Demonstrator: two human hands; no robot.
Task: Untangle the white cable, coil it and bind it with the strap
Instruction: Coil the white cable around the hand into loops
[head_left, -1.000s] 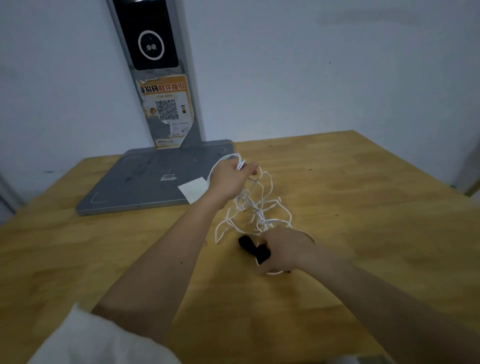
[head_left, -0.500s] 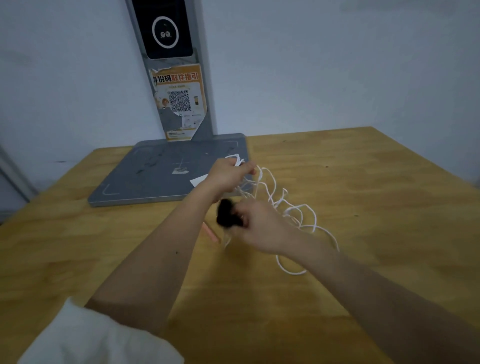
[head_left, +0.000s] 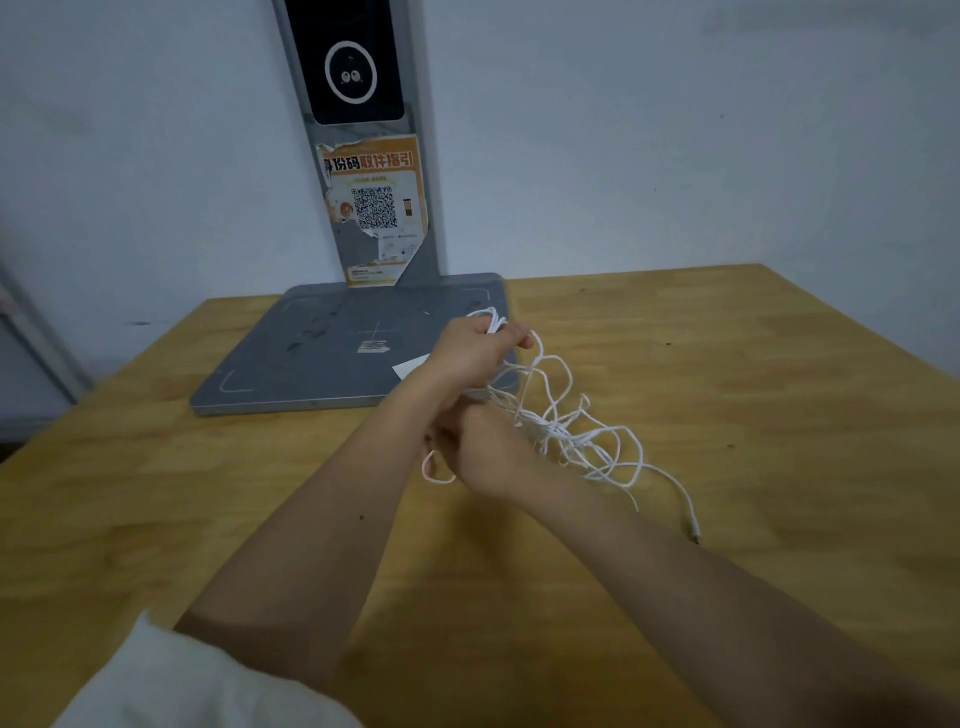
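The white cable (head_left: 571, 431) is a loose tangle hanging between my hands and trailing onto the wooden table (head_left: 727, 389), its plug end (head_left: 693, 532) lying to the right. My left hand (head_left: 467, 353) is raised and grips several loops of the cable at its top. My right hand (head_left: 483, 447) is curled just below the left wrist. Strands run into it and a small loop (head_left: 436, 470) sticks out at its left side. Its fingers are hidden, and no black strap shows anywhere.
A grey flat stand base (head_left: 311, 374) lies at the back left of the table, with an upright post (head_left: 374, 208) carrying a QR sticker and a dark screen. A white paper slip (head_left: 410, 369) sits on the base. A wall is close behind.
My right hand has moved up and left from the table to under the left wrist, and the black strap it held is now out of sight. The cable tangle has lifted and spread rightward.
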